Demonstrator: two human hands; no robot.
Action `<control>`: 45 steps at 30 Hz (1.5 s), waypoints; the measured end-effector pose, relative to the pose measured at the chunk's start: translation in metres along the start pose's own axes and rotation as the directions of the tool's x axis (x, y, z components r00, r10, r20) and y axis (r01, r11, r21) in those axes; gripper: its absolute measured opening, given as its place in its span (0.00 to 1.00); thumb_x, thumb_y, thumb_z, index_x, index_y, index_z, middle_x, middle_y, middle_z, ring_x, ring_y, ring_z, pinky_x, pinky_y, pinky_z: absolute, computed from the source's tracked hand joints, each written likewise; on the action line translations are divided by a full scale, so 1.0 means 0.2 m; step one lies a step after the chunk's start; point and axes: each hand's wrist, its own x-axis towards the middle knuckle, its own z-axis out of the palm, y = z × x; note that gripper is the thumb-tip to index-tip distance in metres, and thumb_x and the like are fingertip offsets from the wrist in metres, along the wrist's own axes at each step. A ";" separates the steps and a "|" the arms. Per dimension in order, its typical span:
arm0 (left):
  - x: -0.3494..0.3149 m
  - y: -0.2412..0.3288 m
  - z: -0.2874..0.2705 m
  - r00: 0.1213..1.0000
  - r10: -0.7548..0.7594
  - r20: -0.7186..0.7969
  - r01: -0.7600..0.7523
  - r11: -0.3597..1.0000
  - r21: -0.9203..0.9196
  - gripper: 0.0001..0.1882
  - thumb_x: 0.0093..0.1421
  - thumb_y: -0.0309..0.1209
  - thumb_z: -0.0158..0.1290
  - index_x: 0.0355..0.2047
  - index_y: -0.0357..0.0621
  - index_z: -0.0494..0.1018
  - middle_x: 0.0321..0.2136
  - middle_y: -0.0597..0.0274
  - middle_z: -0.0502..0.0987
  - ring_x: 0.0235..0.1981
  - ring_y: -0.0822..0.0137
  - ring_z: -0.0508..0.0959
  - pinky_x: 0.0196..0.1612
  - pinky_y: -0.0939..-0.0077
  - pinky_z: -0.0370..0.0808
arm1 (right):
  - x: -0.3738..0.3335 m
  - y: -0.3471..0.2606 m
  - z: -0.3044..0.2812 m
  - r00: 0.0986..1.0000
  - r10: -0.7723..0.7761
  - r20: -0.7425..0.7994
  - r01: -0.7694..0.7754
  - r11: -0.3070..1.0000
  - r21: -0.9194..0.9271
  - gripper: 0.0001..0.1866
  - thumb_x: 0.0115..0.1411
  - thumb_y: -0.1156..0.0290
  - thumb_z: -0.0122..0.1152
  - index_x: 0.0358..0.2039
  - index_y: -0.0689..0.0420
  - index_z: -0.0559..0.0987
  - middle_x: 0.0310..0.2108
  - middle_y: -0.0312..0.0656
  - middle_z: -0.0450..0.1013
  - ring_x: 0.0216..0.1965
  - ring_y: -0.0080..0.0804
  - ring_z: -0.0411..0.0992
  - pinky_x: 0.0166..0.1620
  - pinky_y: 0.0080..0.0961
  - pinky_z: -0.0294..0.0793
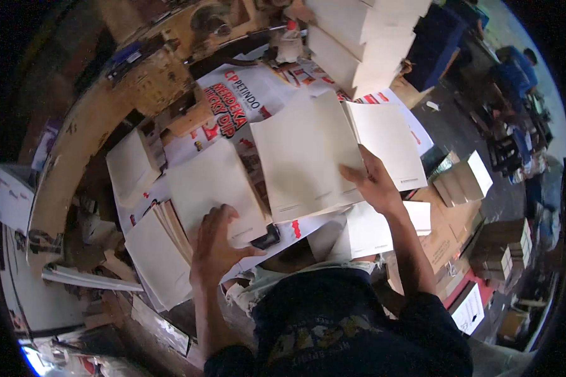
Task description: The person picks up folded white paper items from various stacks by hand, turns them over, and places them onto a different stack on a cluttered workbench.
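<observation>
My left hand (217, 242) rests flat on the lower edge of a cream paper stack (210, 182), fingers spread. To its right, my right hand (374, 182) presses on the right part of a larger cream folded sheet pile (305, 151), fingers on the paper. Another cream sheet (390, 141) lies just beyond that hand. A further stack (132, 163) sits at the far left and one more (157, 254) lies near my left wrist. A small dark object (267, 239) peeks from under the left stack.
A printed white and red banner (242, 94) covers the worktable. Tall piles of white sheets (358, 44) stand at the back. Cardboard boxes (500, 242) and small paper stacks (465, 179) lie on the floor at right. People sit at the far right (516, 75).
</observation>
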 end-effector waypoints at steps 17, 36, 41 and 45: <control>-0.34 -0.52 -0.18 0.833 -0.442 -0.332 -0.414 -0.099 -0.905 0.22 0.67 0.41 0.42 0.50 0.34 0.70 0.45 0.53 0.75 0.48 0.60 0.73 0.57 0.62 0.65 | -0.02 -0.07 0.35 0.997 0.077 0.001 -0.075 0.964 0.255 0.38 0.61 0.70 0.58 0.66 0.63 0.49 0.46 0.50 0.75 0.47 0.32 0.73 0.50 0.30 0.73; -0.89 -1.59 -0.29 0.691 -0.475 -0.545 0.426 0.877 -0.224 0.24 0.57 0.33 0.59 0.49 0.30 0.68 0.36 0.49 0.76 0.34 0.65 0.74 0.38 0.71 0.73 | -0.10 -0.16 0.05 0.906 -0.234 -0.353 0.100 0.928 -0.358 0.30 0.52 0.68 0.68 0.54 0.60 0.69 0.49 0.52 0.70 0.49 0.46 0.69 0.52 0.37 0.69; -0.94 -1.72 -0.25 0.692 -0.514 -0.508 0.406 0.858 -0.315 0.26 0.56 0.37 0.61 0.46 0.26 0.69 0.31 0.54 0.76 0.31 0.67 0.73 0.37 0.73 0.72 | -0.21 0.09 -0.51 0.795 -0.333 -0.507 -0.275 0.547 -0.790 0.29 0.56 0.59 0.64 0.52 0.64 0.71 0.51 0.55 0.69 0.53 0.51 0.65 0.56 0.42 0.64; -0.69 -1.37 -0.24 0.626 -0.299 -0.720 0.738 0.524 0.424 0.36 0.55 0.46 0.60 0.57 0.37 0.64 0.56 0.39 0.65 0.56 0.46 0.68 0.56 0.49 0.65 | -0.31 0.19 -0.56 0.809 -0.275 -0.519 -0.331 0.515 -0.790 0.26 0.57 0.61 0.63 0.52 0.62 0.73 0.54 0.55 0.67 0.56 0.51 0.63 0.58 0.41 0.63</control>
